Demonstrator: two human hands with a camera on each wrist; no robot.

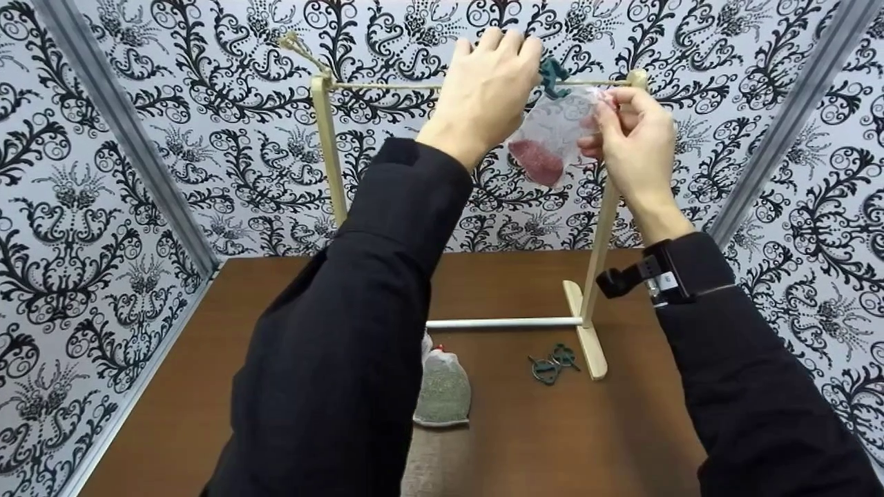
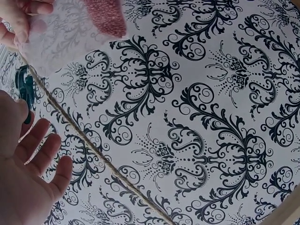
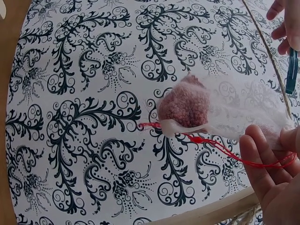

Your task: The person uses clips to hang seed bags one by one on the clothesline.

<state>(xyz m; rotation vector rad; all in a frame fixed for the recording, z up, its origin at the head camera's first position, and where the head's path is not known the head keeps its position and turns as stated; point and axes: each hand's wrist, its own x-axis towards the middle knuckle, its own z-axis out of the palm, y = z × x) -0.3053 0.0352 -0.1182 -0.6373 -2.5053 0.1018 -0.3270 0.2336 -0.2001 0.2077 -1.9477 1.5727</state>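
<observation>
My left hand is raised at the cord and pinches a dark green clip by one end. In the left wrist view the clip shows between thumb and forefinger, its far end close to the cord. Opposite it, my right hand pinches the gathered top of a sheer white drawstring bag against the cord. Reddish grains fill the bag's bottom corner. A red drawstring loops from the bag over the right fingers.
The cord runs between two wooden posts of a stand, joined below by a white bar. Two more green clips lie on the brown table. A bag of greenish contents lies partly behind the left sleeve.
</observation>
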